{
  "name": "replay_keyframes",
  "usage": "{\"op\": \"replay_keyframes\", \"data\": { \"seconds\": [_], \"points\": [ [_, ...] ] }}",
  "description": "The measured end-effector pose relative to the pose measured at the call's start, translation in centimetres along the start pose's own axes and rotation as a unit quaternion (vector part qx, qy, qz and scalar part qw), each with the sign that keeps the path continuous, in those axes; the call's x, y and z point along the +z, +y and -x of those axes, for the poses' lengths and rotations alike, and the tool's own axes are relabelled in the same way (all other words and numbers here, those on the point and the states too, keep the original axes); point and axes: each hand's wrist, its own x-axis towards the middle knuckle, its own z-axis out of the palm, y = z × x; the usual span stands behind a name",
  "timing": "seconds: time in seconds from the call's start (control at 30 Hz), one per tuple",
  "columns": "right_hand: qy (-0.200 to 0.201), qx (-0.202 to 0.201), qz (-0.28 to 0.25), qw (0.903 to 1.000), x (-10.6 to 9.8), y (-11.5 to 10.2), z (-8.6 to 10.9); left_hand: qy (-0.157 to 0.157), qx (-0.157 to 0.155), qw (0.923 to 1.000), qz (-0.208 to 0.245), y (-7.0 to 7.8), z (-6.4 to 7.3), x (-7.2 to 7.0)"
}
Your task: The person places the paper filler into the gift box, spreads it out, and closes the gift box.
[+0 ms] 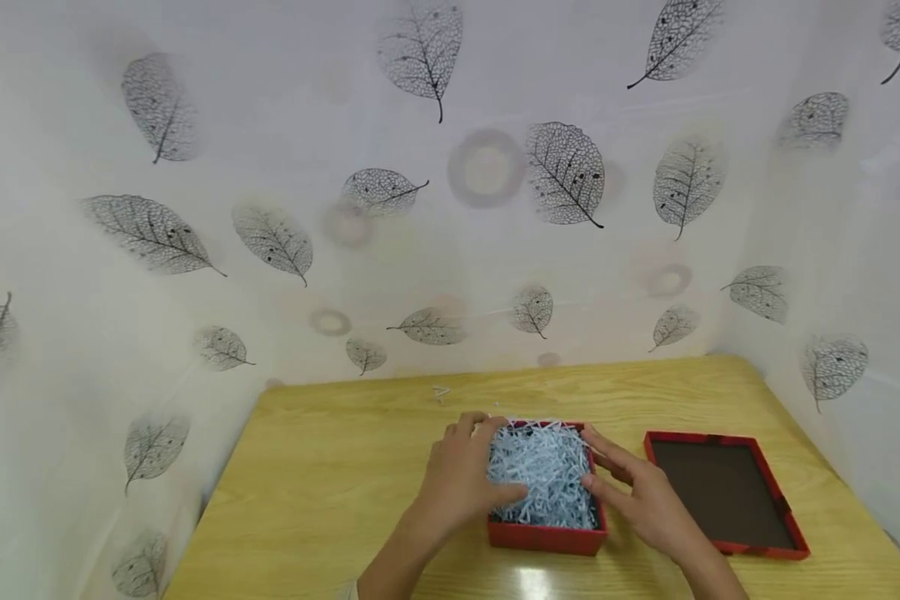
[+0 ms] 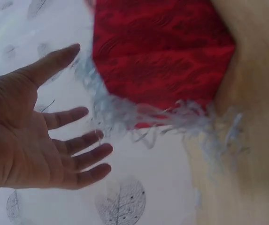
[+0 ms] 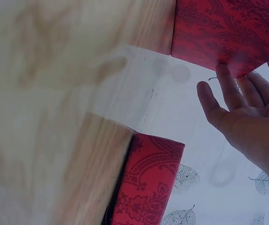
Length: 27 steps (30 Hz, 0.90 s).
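Observation:
A red box point(image 1: 546, 537) filled with pale blue shredded paper point(image 1: 543, 471) stands on the table between both hands. My left hand point(image 1: 461, 471) is spread over the box's left side, its thumb above the shreds and its fingers by the far left rim. In the left wrist view the left hand point(image 2: 35, 136) shows an unfolded palm, with shreds point(image 2: 120, 112) bulging over the edge of the box point(image 2: 157, 56). My right hand point(image 1: 641, 496) lies along the right rim, thumb apart from the other fingers. From the right wrist, the right hand's fingertips point(image 3: 222, 70) overlap the patterned box wall point(image 3: 228, 33).
A red box lid point(image 1: 801, 546) with a dark inside lies upturned at the right; its patterned side point(image 3: 148, 180) shows in the right wrist view. A few pale shreds point(image 1: 441, 391) lie near the back edge of the wooden table point(image 1: 330, 475). Leaf-patterned sheeting point(image 1: 270, 150) surrounds the table.

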Motion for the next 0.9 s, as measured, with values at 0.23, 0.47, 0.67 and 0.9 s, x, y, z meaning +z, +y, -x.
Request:
{"op": "replay_keyframes", "data": {
  "seconds": [0.23,0.47,0.67,0.9],
  "points": [
    [-0.001,-0.011,-0.002,0.9999,0.0,0.0,0.1,-0.083,0.159,0.9836,0.016,0.1,-1.1,-1.5],
    [-0.012,0.006,-0.011,0.9998,0.1,0.0,-0.1,-0.132,0.289,0.9358,-0.153,0.9,-2.5,1.7],
    [-0.007,0.013,-0.005,0.9999,0.1,-0.4,-0.2,-0.148,0.171,0.9521,-0.206,1.6,-2.5,4.2],
    [-0.003,-0.001,-0.01,0.9999,0.0,-0.3,-0.1,-0.189,0.056,0.9678,-0.157,3.0,-3.7,6.3]
  ]
}}
